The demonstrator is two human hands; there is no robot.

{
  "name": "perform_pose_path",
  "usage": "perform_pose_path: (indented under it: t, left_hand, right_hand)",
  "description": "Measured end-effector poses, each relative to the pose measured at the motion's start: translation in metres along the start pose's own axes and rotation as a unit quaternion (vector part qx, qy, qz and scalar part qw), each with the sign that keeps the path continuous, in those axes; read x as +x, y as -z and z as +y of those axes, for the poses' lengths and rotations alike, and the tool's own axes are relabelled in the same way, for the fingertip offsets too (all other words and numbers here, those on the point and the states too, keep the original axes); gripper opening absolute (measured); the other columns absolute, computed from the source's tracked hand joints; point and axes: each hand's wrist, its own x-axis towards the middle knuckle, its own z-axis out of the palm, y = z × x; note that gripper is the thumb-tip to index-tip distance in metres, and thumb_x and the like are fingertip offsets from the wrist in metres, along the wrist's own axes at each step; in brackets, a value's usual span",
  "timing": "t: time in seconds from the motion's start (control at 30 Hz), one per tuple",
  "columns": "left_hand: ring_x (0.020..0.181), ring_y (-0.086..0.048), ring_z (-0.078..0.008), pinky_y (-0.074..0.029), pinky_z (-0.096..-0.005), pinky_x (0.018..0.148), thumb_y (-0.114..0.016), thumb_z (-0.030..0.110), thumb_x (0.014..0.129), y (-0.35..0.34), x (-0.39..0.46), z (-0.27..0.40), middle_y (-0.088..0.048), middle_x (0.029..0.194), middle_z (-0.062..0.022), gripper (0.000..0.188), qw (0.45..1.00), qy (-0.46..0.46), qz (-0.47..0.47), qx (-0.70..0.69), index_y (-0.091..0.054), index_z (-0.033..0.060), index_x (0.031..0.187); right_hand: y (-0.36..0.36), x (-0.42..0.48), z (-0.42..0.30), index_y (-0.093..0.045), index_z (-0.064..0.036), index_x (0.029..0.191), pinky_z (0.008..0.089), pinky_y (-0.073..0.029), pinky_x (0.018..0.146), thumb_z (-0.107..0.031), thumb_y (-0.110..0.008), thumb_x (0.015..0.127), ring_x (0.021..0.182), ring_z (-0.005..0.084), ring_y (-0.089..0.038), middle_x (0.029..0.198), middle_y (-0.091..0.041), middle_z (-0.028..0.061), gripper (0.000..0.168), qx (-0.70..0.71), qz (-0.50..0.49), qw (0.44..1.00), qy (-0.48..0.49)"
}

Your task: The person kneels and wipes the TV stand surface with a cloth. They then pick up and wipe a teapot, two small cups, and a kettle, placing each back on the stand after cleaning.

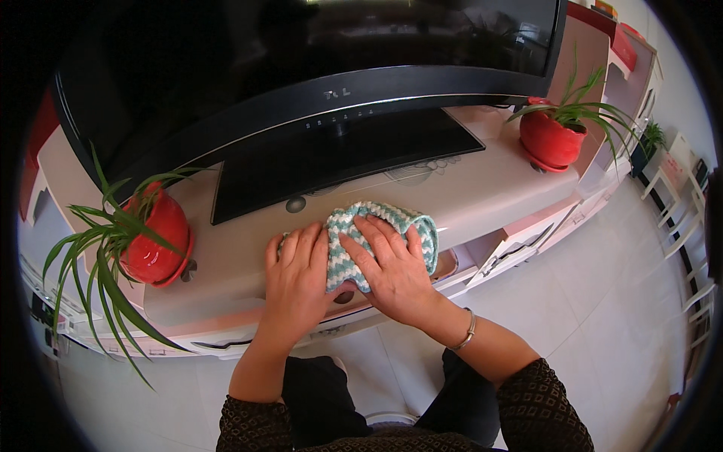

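Note:
A folded teal-and-white zigzag-patterned cloth (345,260) lies bunched near the front edge of a glossy TV cabinet top (226,277). My left hand (297,274) grips its left part, and a little cloth shows past the fingers. Spread over the top and right part, my right hand (390,265) holds the cloth from above with its fingertips on the folds. A bangle circles my right wrist. The palms and the underside of the cloth are hidden.
Behind the hands stands a TCL television (339,93) on a black glass base (350,161). Red pots with spider plants flank it, one at left (155,240), one at right (551,138). An open compartment (466,257) and drawers are below. White chairs (663,186) stand far right.

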Motion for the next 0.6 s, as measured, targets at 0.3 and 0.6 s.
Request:
perform_pose_path:
  t: [0.3, 0.6]
  left_hand:
    - [0.106, -0.044, -0.0262, -0.028, -0.0440, 0.094, -0.075, 0.027, 0.054, -0.0019, -0.0068, -0.0026, -0.048, 0.114, -0.0129, 0.071, 1.000, -0.007, 0.014, -0.002, -0.046, -0.0020, 0.112]
    - [0.108, -0.044, -0.0285, -0.027, -0.0454, 0.095, -0.075, 0.021, 0.054, -0.0025, -0.0112, 0.0019, -0.047, 0.116, -0.0140, 0.073, 0.999, 0.003, 0.040, -0.030, -0.044, 0.0057, 0.119]
  right_hand:
    - [-0.0038, -0.0013, 0.0011, -0.040, -0.014, 0.125, 0.0517, -0.026, 0.090, -0.033, -0.072, 0.057, 0.118, 0.0270, -0.035, 0.127, -0.037, 0.0131, 0.077, -0.009, 0.001, 1.000, 0.003]
    - [-0.0042, -0.0005, 0.0054, -0.043, -0.014, 0.122, 0.0482, -0.027, 0.087, -0.030, -0.072, 0.057, 0.116, 0.0275, -0.037, 0.126, -0.038, 0.0143, 0.073, -0.020, 0.020, 0.999, 0.029]
